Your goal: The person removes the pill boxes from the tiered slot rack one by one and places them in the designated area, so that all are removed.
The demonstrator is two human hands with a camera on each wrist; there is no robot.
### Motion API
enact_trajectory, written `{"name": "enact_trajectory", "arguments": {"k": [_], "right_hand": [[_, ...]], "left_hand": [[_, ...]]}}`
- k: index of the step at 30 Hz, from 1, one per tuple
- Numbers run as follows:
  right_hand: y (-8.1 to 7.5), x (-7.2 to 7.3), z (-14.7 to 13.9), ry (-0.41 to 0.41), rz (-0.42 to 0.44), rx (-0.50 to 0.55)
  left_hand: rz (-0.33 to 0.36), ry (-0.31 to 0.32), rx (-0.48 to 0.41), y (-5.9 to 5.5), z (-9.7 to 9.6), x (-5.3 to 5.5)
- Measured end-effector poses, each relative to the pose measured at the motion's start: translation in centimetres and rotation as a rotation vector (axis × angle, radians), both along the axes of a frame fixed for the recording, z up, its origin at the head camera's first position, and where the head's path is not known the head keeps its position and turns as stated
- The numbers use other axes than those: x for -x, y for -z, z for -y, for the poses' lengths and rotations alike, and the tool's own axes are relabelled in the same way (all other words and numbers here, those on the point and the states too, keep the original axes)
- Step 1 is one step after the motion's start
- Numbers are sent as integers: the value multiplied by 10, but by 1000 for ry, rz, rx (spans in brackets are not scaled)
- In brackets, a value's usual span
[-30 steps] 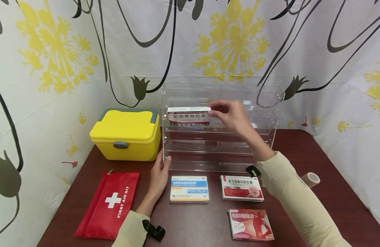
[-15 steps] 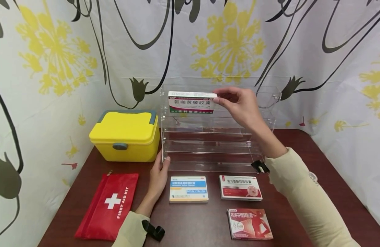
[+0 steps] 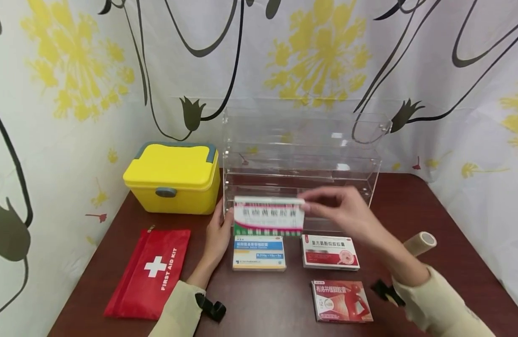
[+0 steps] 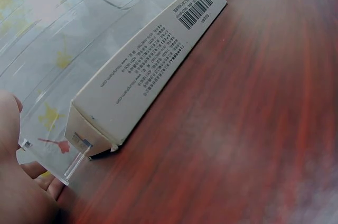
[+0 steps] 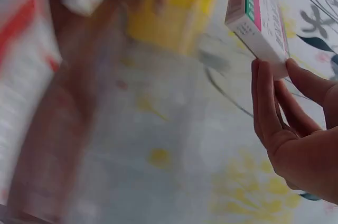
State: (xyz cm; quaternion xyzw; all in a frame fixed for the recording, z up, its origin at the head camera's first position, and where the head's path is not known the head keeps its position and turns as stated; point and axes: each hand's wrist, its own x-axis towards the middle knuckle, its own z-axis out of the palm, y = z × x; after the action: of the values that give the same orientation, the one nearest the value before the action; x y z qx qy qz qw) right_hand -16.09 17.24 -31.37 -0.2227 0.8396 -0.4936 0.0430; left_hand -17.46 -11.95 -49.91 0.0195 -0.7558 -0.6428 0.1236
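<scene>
My right hand [image 3: 347, 210] pinches a white medicine box [image 3: 269, 216] with pink and green bands by its right end. The box is in the air, in front of the lower tiers of a clear acrylic display rack [image 3: 301, 180], and overlaps a blue-and-white medicine box [image 3: 259, 257] in the head view. Thumb and fingers on the box's end show in the right wrist view, where the box [image 5: 259, 23] tilts. My left hand [image 3: 216, 234] grips the rack's lower left side; in the left wrist view the fingers [image 4: 45, 179] lie behind the clear panel.
A red-and-white medicine box [image 3: 329, 253] and a pink-red one [image 3: 342, 302] lie on the dark wooden table [image 3: 259, 304]. A yellow lidded case [image 3: 170, 182] and a red first aid pouch [image 3: 151, 276] stand left. A beige cylinder [image 3: 420, 243] lies right.
My right hand first raised the white, pink and green box along the rack, then brought it down and forward, out in front of the rack. My left hand stays at the rack's side.
</scene>
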Motion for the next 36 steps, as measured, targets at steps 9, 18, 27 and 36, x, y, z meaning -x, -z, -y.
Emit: {"name": "enact_trajectory", "arguments": {"k": [9, 18, 27, 36], "right_hand": [[81, -45, -9, -159, 535, 146], [110, -56, 1, -191, 532, 95], [116, -59, 5, -153, 482, 30], [120, -64, 11, -139, 207, -184]], "left_hand": [[-46, -11, 8, -8, 1, 7], [-16, -2, 7, -9, 1, 7], [-1, 0, -5, -6, -2, 4], [27, 24, -16, -15, -2, -6]]}}
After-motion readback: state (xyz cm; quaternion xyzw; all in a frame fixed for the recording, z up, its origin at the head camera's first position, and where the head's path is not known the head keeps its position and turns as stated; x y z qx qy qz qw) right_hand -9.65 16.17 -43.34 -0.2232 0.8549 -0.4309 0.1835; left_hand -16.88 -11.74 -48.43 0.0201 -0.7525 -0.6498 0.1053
